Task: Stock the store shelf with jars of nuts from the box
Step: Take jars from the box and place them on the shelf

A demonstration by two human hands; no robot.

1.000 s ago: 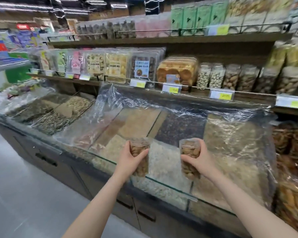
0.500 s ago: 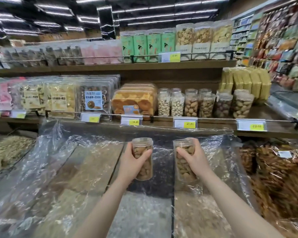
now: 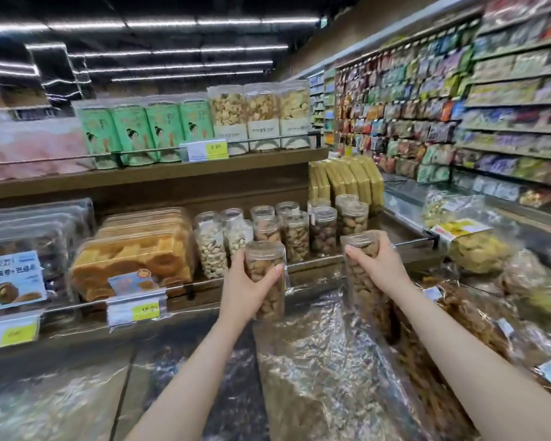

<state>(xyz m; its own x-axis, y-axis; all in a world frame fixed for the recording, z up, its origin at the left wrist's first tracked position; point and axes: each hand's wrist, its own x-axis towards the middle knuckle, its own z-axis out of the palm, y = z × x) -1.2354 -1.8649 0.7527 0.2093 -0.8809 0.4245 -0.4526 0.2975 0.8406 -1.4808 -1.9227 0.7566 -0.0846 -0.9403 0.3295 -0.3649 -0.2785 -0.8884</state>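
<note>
Holding one jar in each hand, the person reaches toward the shelf (image 3: 404, 230). The left hand (image 3: 245, 289) has its grip wrapped round the left jar (image 3: 265, 275), thumb on the near side and fingers round the far side. The right hand (image 3: 377, 268) has its grip wrapped round the right jar (image 3: 361, 281) the same way. Both jars stand up straight, lids on top, likely so they can go down flat on their bottoms.

Just past the grips, a bunch of shelf jars (image 3: 295, 232) already stands in rows. Past the right grip the shelf looks bare, so that is likely where a jar will go. Under the grips lies shiny plastic wrap (image 3: 318, 354) over bins, so the jars are up in the air, not resting on anything.

Each jar is tall, round and see-through, with a clear lid. Brown nuts fill each one almost to the top. They look smooth, so a firm hold makes sense. No box can be seen.
</note>
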